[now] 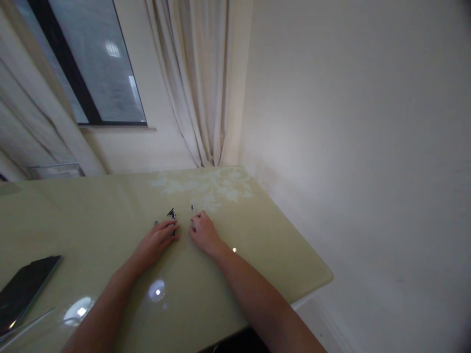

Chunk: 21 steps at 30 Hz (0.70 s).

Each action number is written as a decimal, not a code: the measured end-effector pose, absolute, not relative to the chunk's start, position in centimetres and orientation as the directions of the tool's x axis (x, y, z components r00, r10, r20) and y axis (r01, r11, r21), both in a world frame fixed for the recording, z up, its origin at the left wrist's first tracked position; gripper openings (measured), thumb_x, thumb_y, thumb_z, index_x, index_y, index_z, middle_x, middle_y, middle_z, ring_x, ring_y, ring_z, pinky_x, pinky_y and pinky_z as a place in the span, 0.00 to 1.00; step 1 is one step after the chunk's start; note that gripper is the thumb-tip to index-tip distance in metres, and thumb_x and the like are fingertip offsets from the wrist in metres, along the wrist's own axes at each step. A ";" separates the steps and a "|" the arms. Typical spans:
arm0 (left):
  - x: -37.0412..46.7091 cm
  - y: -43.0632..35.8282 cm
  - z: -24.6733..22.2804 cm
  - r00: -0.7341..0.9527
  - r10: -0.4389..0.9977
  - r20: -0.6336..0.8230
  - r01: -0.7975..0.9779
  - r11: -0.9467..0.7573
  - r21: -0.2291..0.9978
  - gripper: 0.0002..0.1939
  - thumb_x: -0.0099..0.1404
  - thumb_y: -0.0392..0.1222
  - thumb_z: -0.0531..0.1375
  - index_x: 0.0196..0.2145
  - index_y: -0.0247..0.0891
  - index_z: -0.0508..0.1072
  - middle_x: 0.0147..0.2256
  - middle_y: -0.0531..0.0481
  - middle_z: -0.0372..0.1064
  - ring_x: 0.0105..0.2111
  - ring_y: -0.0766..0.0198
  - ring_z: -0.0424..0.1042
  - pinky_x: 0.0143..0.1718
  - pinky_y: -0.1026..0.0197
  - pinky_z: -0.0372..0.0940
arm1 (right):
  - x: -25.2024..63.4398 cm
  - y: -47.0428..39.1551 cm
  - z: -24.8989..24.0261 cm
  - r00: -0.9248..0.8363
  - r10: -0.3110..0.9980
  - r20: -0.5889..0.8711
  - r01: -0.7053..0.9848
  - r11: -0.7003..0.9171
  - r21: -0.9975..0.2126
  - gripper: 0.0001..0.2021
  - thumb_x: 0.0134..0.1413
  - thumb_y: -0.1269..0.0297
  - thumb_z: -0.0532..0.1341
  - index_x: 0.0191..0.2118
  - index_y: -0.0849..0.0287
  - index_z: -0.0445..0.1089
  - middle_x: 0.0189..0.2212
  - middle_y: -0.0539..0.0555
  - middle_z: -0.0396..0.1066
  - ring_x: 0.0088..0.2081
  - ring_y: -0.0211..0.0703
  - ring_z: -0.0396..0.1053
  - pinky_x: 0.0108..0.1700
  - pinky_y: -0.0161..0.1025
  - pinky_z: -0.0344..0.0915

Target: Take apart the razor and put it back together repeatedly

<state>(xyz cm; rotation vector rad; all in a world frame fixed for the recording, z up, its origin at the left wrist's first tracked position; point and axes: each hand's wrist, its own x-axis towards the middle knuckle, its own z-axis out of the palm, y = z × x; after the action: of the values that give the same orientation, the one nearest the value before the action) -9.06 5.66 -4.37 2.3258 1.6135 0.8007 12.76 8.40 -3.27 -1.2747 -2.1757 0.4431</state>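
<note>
My left hand [157, 241] lies low over the table with fingers stretched out and a little apart. At its fingertips is a small dark thing with thin jutting parts [171, 213]; part of it is hidden beneath the fingers, and its kind is too small to tell. Behind the knuckles a tiny dark-green piece [156, 223] peeks out. My right hand [204, 234] is closed, its fingers pinched around a thin whitish stick with a dark tip [193, 209], which points away from me. A narrow gap separates the two hands.
The glossy yellow-green table [272, 245] has a pale floral pattern at its far corner. A dark flat tablet-like device [27, 287] lies at left, near a thin whitish cable [31, 323]. A wall [360, 147] borders the right; curtains [206, 88] hang behind.
</note>
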 end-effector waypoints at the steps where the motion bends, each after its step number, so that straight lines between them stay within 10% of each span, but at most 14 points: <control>1: -9.4 5.7 -4.1 0.232 0.914 0.332 0.800 -0.373 0.470 0.26 0.67 0.60 0.56 0.51 0.42 0.80 0.57 0.41 0.74 0.55 0.49 0.74 0.59 0.49 0.67 | 12.6 8.3 -3.3 -0.395 0.866 0.308 0.680 0.501 -0.536 0.11 0.60 0.71 0.60 0.47 0.64 0.74 0.47 0.61 0.67 0.45 0.46 0.68 0.53 0.41 0.65; 7: -12.3 6.1 -3.6 -0.147 0.909 0.391 0.914 -0.026 0.405 0.31 0.67 0.60 0.53 0.54 0.35 0.77 0.52 0.36 0.75 0.44 0.48 0.77 0.52 0.48 0.69 | 12.2 7.8 -3.2 -0.456 0.837 0.303 0.661 0.547 -0.514 0.08 0.60 0.69 0.62 0.44 0.63 0.74 0.48 0.62 0.67 0.46 0.48 0.68 0.53 0.43 0.66; 21: -13.3 7.0 -4.1 -0.157 0.956 0.250 0.953 0.081 0.290 0.29 0.65 0.59 0.55 0.55 0.39 0.78 0.55 0.37 0.74 0.53 0.42 0.72 0.57 0.46 0.64 | 12.4 8.0 -3.5 -0.382 0.858 0.344 0.634 0.514 -0.577 0.08 0.62 0.64 0.63 0.44 0.62 0.73 0.49 0.61 0.67 0.44 0.45 0.69 0.51 0.41 0.66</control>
<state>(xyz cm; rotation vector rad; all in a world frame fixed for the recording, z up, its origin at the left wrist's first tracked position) -13.25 7.00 -4.12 2.0359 2.3059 0.6121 12.42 8.04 -3.49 -1.2121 -2.1413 0.4708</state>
